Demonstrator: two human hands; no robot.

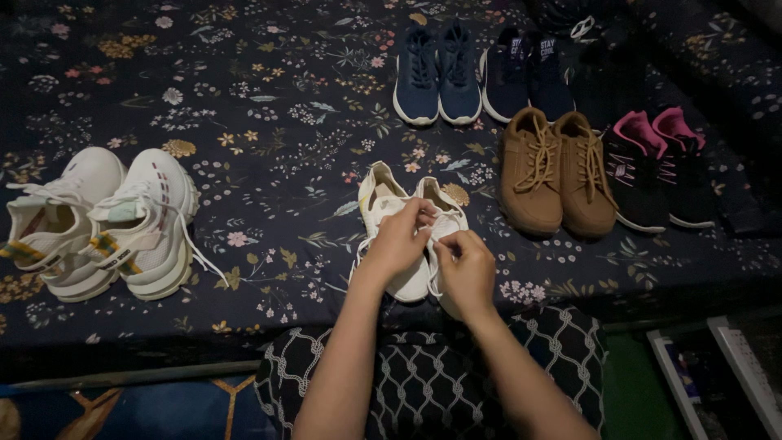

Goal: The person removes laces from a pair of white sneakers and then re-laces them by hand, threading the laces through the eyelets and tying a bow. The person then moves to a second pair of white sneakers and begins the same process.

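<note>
both hands are pinching the white lace of the cream sneakers (405, 213) lying directly under them, the left hand (399, 240) gripping it just ahead of the right hand (464, 265), and the lace is probably risking slipping loose if either pinch slackens.

A big bed (269, 122) carries everything, covered with a dark blue sheet full of little flowers. Five pairs of shoes lie on it besides the cream shoes (403, 204) in the middle. Chunky white shoes (98, 220) sit far left. Navy shoes (437, 73) and dark slip-ons (525, 73) sit at the top. Brown lace-up shoes (558, 175) and black shoes with pink insides (660, 167) sit on the right.
</note>
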